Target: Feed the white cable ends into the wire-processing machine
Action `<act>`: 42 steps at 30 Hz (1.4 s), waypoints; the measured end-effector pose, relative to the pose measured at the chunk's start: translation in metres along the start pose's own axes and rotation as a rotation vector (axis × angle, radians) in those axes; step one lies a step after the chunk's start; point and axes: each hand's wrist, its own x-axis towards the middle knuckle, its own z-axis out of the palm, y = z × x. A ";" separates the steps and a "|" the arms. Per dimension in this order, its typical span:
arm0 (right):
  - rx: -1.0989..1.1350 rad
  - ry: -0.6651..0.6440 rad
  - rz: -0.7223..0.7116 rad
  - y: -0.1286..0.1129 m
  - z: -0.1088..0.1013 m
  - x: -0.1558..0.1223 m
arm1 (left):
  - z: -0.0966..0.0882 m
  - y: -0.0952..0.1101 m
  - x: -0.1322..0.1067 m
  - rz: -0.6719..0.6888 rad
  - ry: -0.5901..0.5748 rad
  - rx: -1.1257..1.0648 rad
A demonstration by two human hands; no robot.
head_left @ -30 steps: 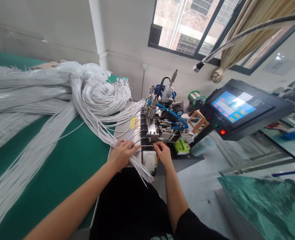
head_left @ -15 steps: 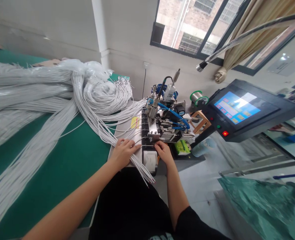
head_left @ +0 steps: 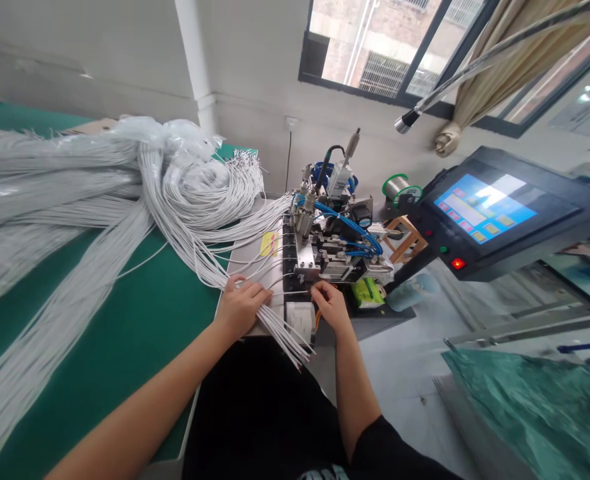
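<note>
My left hand (head_left: 241, 305) rests curled over a bundle of thin white wires (head_left: 279, 330) at the front of a grey metal plate (head_left: 253, 257). My right hand (head_left: 331, 303) pinches the end of a single white wire (head_left: 295, 293) stretched between both hands, right at the base of a small machine (head_left: 332, 243) with blue hoses. The wire ends fan out past the plate's front edge toward my lap.
A huge heap of white wires (head_left: 75, 193) covers the green table (head_left: 139, 320) on the left. A black touchscreen console (head_left: 495, 213) stands to the right, with a solder spool (head_left: 397, 189) behind the machine. A green bag (head_left: 535, 400) lies at the lower right.
Both hands stay at the machine's front. The right hand has shifted slightly, and the view has tilted a little.
</note>
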 end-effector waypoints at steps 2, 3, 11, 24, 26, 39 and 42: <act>0.018 0.018 0.014 0.000 0.001 -0.001 | -0.001 -0.001 0.002 0.017 0.005 -0.004; 0.032 0.027 0.023 0.000 0.002 -0.001 | -0.001 -0.001 0.002 0.023 0.006 -0.004; 0.063 0.061 0.081 0.011 0.008 -0.005 | -0.002 0.002 0.004 0.028 -0.047 0.019; 0.107 0.069 0.112 0.015 0.018 0.001 | -0.001 0.000 0.004 0.061 -0.104 0.011; 0.108 0.054 0.110 0.016 0.018 0.002 | 0.000 -0.001 0.004 0.074 -0.123 0.000; 0.141 -0.017 0.151 0.019 0.014 0.006 | 0.007 -0.004 0.002 0.063 -0.160 -0.021; 0.202 -0.017 0.198 0.023 0.016 0.007 | 0.005 -0.003 0.003 0.049 -0.166 -0.028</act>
